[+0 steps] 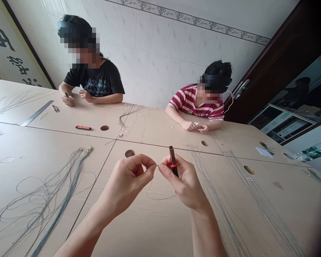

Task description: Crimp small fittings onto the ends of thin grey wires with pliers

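Note:
My left hand (135,173) is closed in a pinch, thumb against forefinger, on a thin dark cord (160,199). A short dark bit of it shows between my fingertips, and a loose loop hangs below. My right hand (180,178) meets the left at the fingertips, its thumb and forefinger pinching the same spot. Held upright in its curled fingers is what looks like a black lighter (172,157) with a metal top and a red part. The cord's ends are hidden by my fingers.
Bundles of grey-blue cords (69,189) with small gold-coloured ends lie to the left; more cords (219,196) lie to the right. A red-and-black lighter (83,127), metal ruler (37,112), pen (266,147) and bottle (317,151) are farther off. Two people sit across the table (117,221).

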A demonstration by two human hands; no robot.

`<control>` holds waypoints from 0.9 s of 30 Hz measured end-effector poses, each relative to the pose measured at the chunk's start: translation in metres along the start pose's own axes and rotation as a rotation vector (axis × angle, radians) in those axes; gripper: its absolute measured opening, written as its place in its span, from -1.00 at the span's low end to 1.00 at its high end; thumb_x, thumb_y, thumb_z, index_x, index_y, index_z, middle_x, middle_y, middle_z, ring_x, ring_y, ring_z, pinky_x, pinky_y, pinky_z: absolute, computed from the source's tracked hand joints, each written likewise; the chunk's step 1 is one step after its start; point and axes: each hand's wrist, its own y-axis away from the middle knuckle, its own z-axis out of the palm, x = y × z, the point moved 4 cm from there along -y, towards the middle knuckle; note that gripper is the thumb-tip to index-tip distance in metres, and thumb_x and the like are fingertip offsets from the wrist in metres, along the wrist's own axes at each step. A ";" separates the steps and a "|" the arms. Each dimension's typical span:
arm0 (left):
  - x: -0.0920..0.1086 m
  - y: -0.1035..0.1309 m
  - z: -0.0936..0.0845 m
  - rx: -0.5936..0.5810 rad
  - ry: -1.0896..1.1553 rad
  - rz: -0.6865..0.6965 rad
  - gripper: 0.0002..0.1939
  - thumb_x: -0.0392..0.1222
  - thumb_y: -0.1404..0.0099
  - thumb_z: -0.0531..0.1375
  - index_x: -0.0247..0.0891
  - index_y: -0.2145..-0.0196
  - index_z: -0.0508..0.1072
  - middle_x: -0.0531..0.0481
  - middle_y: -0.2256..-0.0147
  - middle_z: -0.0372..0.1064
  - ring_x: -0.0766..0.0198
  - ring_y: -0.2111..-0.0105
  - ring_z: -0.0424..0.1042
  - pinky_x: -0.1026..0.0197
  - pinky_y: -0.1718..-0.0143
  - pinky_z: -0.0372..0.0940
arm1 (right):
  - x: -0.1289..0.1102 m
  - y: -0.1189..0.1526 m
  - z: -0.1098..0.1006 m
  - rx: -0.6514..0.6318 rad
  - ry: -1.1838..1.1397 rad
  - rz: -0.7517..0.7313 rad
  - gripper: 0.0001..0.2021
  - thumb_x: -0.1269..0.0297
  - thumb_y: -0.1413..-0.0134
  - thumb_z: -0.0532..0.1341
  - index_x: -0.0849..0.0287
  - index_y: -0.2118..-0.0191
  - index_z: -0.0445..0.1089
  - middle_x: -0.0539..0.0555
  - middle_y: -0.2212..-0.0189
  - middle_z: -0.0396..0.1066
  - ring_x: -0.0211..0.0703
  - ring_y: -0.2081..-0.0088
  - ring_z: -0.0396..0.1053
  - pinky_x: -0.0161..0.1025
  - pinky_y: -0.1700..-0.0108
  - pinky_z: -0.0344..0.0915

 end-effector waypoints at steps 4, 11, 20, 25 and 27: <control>0.000 0.001 0.000 -0.019 0.014 -0.008 -0.82 -0.13 -0.24 0.15 -0.21 0.44 0.47 0.17 0.66 0.02 0.41 0.62 -0.02 0.35 0.63 -0.04 | 0.000 -0.001 0.000 -0.015 -0.003 0.005 -0.78 0.20 -0.24 0.19 0.14 0.42 0.30 -0.09 0.53 0.17 -0.33 0.47 0.08 -0.33 0.39 0.09; -0.007 -0.003 0.001 -0.042 0.031 0.003 -0.86 -0.17 -0.24 0.16 -0.20 0.44 0.45 0.16 0.64 0.07 0.40 0.61 0.03 0.33 0.60 0.01 | 0.003 0.000 0.001 -0.020 -0.012 0.027 -0.80 0.20 -0.23 0.18 0.13 0.41 0.32 -0.09 0.53 0.15 -0.31 0.47 0.06 -0.33 0.40 0.07; -0.011 -0.010 0.001 -0.073 0.130 0.009 -0.89 -0.23 -0.22 0.14 -0.23 0.45 0.42 0.14 0.59 0.17 0.42 0.60 0.07 0.34 0.59 0.07 | 0.004 -0.003 -0.003 -0.017 0.001 0.059 -0.82 0.17 -0.21 0.18 0.14 0.36 0.38 -0.03 0.45 0.27 -0.28 0.44 0.14 -0.31 0.40 0.11; -0.010 -0.010 0.002 -0.098 0.135 -0.008 -0.89 -0.23 -0.23 0.13 -0.24 0.44 0.42 0.11 0.53 0.21 0.42 0.59 0.09 0.34 0.58 0.07 | 0.003 -0.002 -0.004 -0.022 0.016 0.044 -0.81 0.19 -0.20 0.17 0.15 0.40 0.34 -0.01 0.48 0.22 -0.26 0.44 0.13 -0.30 0.42 0.11; -0.011 -0.010 0.002 -0.100 0.136 -0.009 -0.88 -0.23 -0.23 0.14 -0.24 0.44 0.42 0.11 0.53 0.21 0.42 0.59 0.09 0.34 0.58 0.08 | 0.003 -0.002 -0.004 -0.024 0.033 0.048 -0.81 0.19 -0.21 0.17 0.15 0.39 0.34 0.00 0.47 0.23 -0.26 0.42 0.14 -0.30 0.42 0.11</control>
